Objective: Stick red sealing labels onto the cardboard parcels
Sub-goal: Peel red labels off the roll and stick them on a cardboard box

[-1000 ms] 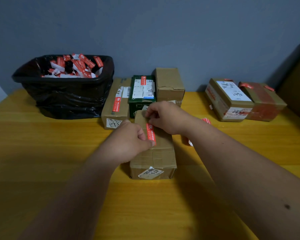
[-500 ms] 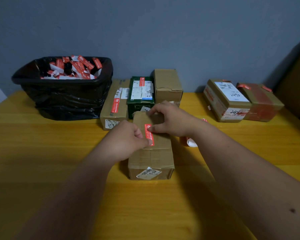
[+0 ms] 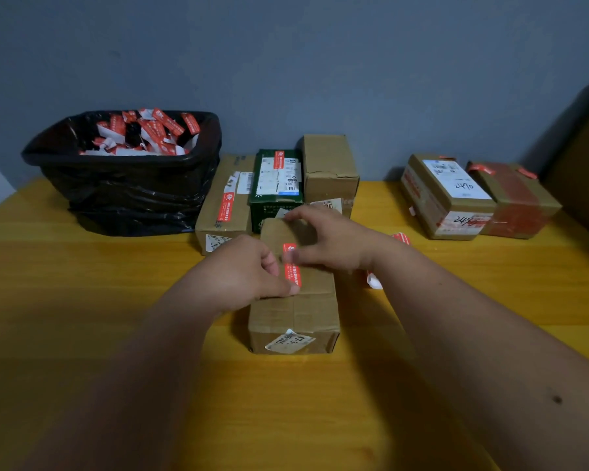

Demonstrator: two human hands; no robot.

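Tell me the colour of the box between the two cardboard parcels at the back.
Dark green box, with a white label; head view.

Two bare forearms, no sleeves; small mole on right forearm (image 3: 557,399).

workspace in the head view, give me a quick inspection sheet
surface: yellow wooden table, no spills seen
job's things: front parcel with red label on top; five more parcels at the back, at least four showing red
clutter: black-lined bin of label scraps; loose labels by the right wrist
grippers: left hand and right hand press the label
cables: nothing seen
surroundings: blue-grey wall
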